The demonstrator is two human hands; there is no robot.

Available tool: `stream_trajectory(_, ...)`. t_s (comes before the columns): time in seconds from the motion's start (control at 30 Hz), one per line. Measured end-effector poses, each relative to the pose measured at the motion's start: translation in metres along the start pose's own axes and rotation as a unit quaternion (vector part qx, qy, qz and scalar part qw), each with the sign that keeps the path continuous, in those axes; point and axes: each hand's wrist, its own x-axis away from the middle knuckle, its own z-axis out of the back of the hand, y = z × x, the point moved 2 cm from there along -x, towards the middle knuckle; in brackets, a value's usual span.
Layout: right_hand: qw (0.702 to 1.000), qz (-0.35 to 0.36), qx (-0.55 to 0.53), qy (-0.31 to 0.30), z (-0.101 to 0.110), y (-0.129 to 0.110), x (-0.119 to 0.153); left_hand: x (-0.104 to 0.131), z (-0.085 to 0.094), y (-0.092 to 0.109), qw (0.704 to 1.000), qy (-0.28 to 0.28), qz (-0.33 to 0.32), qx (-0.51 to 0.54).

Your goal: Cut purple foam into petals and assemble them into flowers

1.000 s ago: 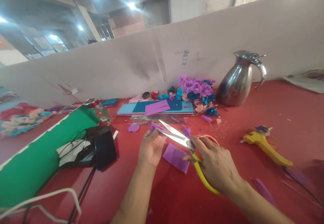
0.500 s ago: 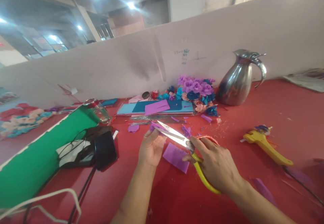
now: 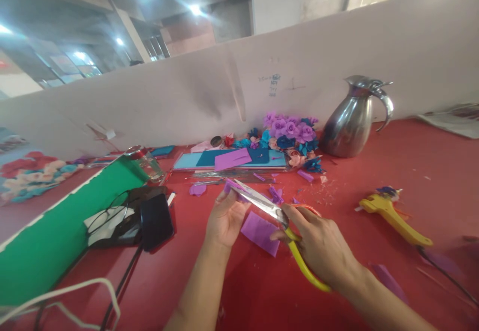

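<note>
My left hand (image 3: 227,219) pinches a small piece of purple paper (image 3: 231,186) between thumb and fingers. In my right hand (image 3: 322,241) are scissors (image 3: 264,205) with yellow and orange handles; their blades reach left across the purple piece and look nearly closed. Under the blades, a purple paper rectangle (image 3: 260,233) lies flat on the red table (image 3: 262,291). Small purple scraps (image 3: 276,194) rest just behind the blades.
Paper flowers (image 3: 288,129) and stacked coloured paper (image 3: 187,160) lie along the wall. A steel jug (image 3: 346,121) and yellow glue gun (image 3: 396,219) are at right. A phone (image 3: 156,222), glass jar (image 3: 145,164) and green board (image 3: 75,226) are at left.
The scissor blades have come closer together over the purple piece. The piece has shifted and tilted slightly in my left hand.
</note>
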Motion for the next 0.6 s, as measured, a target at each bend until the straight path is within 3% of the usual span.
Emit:
stream_trajectory(0.33, 0.996, 0.018, -0.076, -0.042, -0.0004, -0.0032, 0.0026, 0.0037, 0.0016, -0.0045, 0.997, -0.043, 0.046, 0.05)
stream_trajectory(0.6, 0.984, -0.003, -0.153, -0.09, 0.0004, -0.0076, 0.0023, 0.0032, 0.0047, -0.0053, 0.998, -0.02, 0.04, 0.045)
